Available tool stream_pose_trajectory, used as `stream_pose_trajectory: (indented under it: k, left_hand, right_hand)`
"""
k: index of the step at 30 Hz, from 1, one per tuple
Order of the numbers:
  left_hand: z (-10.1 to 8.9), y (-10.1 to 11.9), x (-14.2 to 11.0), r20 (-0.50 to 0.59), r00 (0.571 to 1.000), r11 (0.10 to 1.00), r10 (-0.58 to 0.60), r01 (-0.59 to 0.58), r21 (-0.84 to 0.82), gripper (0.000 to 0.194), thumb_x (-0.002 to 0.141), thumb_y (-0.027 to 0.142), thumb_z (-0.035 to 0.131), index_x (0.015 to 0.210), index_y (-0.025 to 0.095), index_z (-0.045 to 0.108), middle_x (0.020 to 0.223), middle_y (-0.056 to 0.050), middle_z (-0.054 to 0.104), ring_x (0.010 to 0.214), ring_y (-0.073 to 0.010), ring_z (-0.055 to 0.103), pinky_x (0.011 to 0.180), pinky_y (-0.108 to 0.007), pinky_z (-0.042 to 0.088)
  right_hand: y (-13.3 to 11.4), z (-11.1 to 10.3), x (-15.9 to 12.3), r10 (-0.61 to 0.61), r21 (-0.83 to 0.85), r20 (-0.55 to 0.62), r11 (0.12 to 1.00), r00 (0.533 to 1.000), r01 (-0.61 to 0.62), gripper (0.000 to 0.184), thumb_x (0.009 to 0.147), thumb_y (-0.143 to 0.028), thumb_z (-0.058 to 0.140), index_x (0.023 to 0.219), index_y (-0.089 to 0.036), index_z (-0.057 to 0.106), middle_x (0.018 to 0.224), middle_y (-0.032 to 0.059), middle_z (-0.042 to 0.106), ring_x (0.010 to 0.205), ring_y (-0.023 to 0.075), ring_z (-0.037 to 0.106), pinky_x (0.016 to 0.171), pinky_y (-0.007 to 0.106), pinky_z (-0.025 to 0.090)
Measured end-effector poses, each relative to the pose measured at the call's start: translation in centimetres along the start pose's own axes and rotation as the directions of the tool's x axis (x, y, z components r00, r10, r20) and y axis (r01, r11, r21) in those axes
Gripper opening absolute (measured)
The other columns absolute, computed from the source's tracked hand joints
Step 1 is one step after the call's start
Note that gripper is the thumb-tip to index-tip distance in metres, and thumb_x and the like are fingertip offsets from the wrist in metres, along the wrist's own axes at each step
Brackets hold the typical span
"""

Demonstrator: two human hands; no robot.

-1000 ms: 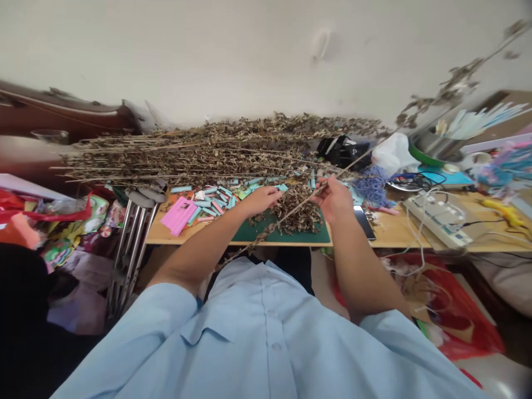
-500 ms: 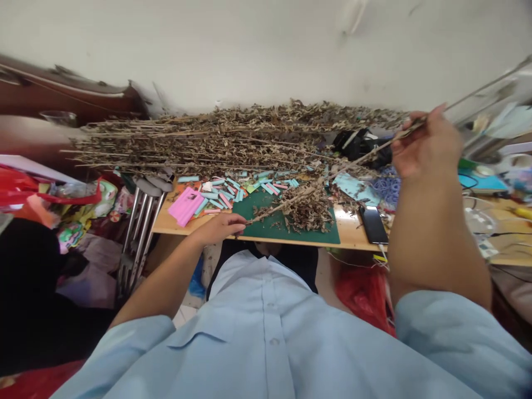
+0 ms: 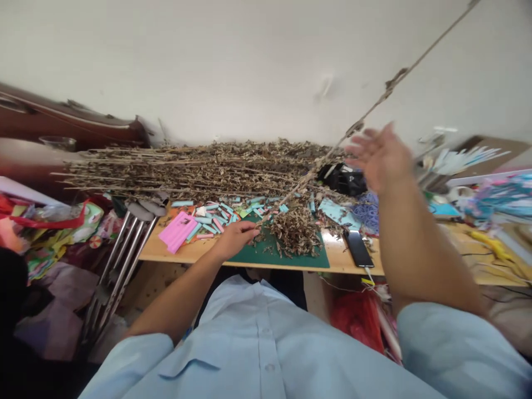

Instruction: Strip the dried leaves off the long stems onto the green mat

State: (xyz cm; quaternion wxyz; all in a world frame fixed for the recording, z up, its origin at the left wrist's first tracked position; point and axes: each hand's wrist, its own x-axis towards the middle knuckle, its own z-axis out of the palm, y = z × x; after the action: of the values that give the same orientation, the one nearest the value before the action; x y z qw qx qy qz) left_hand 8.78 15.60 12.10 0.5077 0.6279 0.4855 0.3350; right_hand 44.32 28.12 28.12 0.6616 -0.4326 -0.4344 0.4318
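Left hand (image 3: 240, 238): I find the grip closed, thumb and fingers pinching the near end of a long, thin, brown dried plant stalk (image 3: 356, 128). The stalk slants up and to the right from there, across the pale wall (image 3: 233, 61) and out of view at the top edge; a few shrivelled leaves cling to it. Right hand (image 3: 382, 158): grip wide open, fingers spread, nothing held. It is raised just beside the stalk, slightly blurred; I cannot tell whether the fingertips touch it. Below the stalk, a loose heap of crumpled brown dry leaves (image 3: 296, 233) lies on a flat dark-green mat (image 3: 247, 255) on the light wooden desk (image 3: 152, 252). Behind, I note a thick bundle of brown leafy stalks (image 3: 187, 172) lying lengthwise.
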Motion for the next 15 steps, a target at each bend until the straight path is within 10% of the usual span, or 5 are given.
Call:
stream_pose_trajectory:
  k: [6, 15]
  left_hand:
    - [3.1, -0.7, 0.9, 0.023, 0.99, 0.969, -0.141, 0.143, -0.201, 0.035, 0.072, 0.048, 0.071, 0.089, 0.018, 0.068, 0.066, 0.001, 0.062, 0.052, -0.0108, 0.052, 0.047, -0.021, 0.032]
    - [5.4, -0.3, 2.5, -0.027, 0.998, 0.975, -0.049, 0.042, -0.219, 0.037, 0.073, 0.049, 0.072, 0.09, 0.016, 0.071, 0.056, 0.006, 0.05, 0.045, -0.0067, 0.038, 0.045, -0.021, 0.028]
  right_hand:
    - [3.7, 3.4, -3.6, 0.153, 0.121, 0.114, 0.979, 0.982, -0.167, 0.033, 0.09, -0.058, 0.058, 0.097, -0.026, 0.064, 0.104, 0.004, 0.074, 0.084, 0.0185, 0.071, 0.063, 0.03, 0.057]
    - [5.3, 4.9, -2.8, 0.035, 0.258, 0.07, 0.965, 0.997, -0.052, 0.031, 0.088, -0.053, 0.065, 0.085, -0.023, 0.059, 0.072, -0.0006, 0.07, 0.065, 0.0154, 0.068, 0.058, 0.029, 0.058]
